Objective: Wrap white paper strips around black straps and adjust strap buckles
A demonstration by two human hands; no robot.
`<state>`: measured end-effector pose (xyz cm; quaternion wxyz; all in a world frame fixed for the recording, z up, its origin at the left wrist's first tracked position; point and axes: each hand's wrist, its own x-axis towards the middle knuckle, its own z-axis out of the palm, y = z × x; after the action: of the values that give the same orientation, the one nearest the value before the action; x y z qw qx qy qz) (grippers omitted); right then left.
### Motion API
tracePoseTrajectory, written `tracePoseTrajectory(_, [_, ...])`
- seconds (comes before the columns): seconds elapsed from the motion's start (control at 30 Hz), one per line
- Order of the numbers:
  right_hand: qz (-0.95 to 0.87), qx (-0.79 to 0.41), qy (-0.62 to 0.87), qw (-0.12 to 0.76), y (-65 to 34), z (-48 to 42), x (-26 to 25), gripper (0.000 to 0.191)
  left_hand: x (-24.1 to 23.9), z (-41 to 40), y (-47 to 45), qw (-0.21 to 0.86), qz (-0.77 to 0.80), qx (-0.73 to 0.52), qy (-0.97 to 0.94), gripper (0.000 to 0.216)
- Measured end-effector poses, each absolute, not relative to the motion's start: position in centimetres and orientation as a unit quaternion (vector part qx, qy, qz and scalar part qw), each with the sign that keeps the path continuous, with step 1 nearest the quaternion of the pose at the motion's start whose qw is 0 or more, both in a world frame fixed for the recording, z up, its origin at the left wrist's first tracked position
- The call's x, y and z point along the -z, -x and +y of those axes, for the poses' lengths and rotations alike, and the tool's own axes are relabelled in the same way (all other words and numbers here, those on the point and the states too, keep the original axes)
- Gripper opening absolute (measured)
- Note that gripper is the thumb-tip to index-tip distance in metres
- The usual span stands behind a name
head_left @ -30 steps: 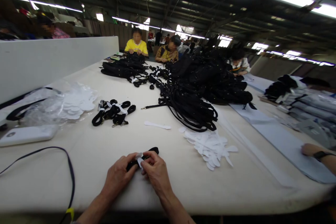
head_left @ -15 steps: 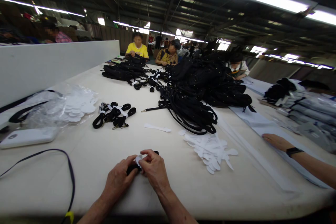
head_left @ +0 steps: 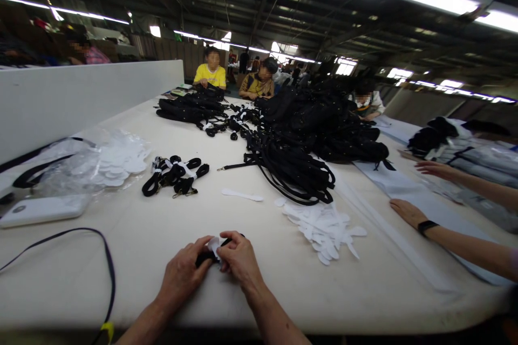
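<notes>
We note left hand (head_left: 182, 272) and right hand (head_left: 240, 259) closed tighter over strap (head_left: 201, 260), black end now nearly hidden; co-worker's hands (head_left: 407, 211) reached in from right.

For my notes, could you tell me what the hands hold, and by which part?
Left hand and right hand hold a folded black strap where its white tab sits.

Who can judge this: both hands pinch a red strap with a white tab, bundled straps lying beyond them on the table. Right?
No: the strap is black, not red. The head view shows the left hand and right hand pinching it with a white tab, bundled straps lying beyond them on the table.
</notes>
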<state>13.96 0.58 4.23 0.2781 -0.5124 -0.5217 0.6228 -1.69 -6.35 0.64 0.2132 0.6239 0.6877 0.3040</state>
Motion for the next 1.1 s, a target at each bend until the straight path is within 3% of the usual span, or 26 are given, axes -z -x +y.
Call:
tracePoseTrajectory(0.47, [-0.595,-0.593,0.489,0.236,-13.1,1.3,-6.0,0.053,-0.4,-6.5,1.6,0.186,0.656,-0.316,-0.66,0.044])
tracePoseTrajectory(0.67, [-0.652,-0.575,0.468,0.158,-13.6,2.7,-6.3,0.061,-0.5,-6.5,1.6,0.195,0.656,-0.306,-0.662,0.043])
tracePoseTrajectory(0.97, [-0.618,-0.643,0.444,0.084,-13.7,4.0,-7.1,0.023,-0.9,-6.6,1.3,0.181,0.65,-0.33,-0.661,0.041])
tracePoseTrajectory(1.1, [-0.643,-0.628,0.435,0.06,-13.8,4.0,-7.6,0.019,-1.1,-6.5,1.0,0.196,0.656,-0.345,-0.642,0.038])
